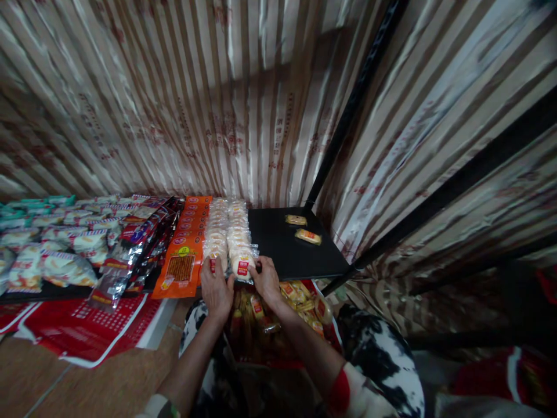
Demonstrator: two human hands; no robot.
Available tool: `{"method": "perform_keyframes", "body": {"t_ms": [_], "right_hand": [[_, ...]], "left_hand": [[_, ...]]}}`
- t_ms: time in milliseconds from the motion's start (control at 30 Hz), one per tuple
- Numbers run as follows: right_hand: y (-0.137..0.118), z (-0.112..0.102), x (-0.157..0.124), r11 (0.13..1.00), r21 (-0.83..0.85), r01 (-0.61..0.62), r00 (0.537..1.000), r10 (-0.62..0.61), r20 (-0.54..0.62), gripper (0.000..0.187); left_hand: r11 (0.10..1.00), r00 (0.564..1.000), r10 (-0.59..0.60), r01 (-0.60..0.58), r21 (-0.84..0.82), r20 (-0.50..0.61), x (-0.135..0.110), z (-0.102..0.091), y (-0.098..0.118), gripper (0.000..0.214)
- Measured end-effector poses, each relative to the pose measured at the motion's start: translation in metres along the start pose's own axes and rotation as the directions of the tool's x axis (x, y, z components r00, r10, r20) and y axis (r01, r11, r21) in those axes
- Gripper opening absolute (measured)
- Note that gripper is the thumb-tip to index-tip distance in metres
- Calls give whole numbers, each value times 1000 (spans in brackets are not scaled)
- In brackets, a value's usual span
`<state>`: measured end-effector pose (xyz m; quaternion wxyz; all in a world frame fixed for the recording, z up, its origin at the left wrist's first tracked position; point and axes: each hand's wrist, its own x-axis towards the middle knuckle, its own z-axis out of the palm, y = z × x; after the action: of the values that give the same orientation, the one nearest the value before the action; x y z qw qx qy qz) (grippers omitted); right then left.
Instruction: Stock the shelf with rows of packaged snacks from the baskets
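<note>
Two rows of round white snacks in clear wrappers, a left row [216,232] and a right row [238,229], run front to back on a black shelf [282,255]. At the front end of the left row, my left hand [216,293] curls its fingers over a white snack packet, with its thumb beside the right row. My right hand [266,281] grips the right edge of the front white snack packet [242,267], whose red label faces up. Its fingertips are partly hidden. Below my forearms sits a red bag [336,334] full of yellow-wrapped snacks [300,293].
Left of the rows lie orange snack packs [185,232], dark red packets [148,232] and several white-and-green bags [65,264]. Two yellow-wrapped snacks [308,236] lie on the shelf's right part. Black posts [352,110] rise at the right before a striped curtain [195,87]. A red bag [96,331] lies at lower left.
</note>
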<state>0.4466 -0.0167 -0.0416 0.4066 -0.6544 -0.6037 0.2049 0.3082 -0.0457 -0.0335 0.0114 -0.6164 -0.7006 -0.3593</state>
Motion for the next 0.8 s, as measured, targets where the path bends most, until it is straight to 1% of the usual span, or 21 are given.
{"method": "perform_keyframes", "body": {"t_ms": [100,267,400,500,600,700,800], "right_hand": [[3,5,-1,999,21,24,1000,-25,10,24],[6,12,4,996,11,84,995,-84,56,30],[7,18,8,990,0,139,989,-139,53,34],[10,23,5,985,29,171,984,-172,45,40],[11,26,1,985,55,165,985,-168,41,46],[11,27,1,988,65,143,989,-145,27,48],[11,25,2,987,116,108,992,-115,57,49]], "left_hand": [[999,1000,-18,17,43,9,1,6,-10,54],[999,999,29,-29,-16,-19,-1,20,-23,52],[997,997,45,-49,-62,-55,-2,23,-26,51],[995,995,62,-68,-72,-82,-3,23,-23,51],[995,994,65,-71,-66,-90,-3,24,-21,51],[996,995,64,-68,-49,-72,-2,24,-19,49],[997,997,64,-66,-35,-53,-2,23,-18,49]]}}
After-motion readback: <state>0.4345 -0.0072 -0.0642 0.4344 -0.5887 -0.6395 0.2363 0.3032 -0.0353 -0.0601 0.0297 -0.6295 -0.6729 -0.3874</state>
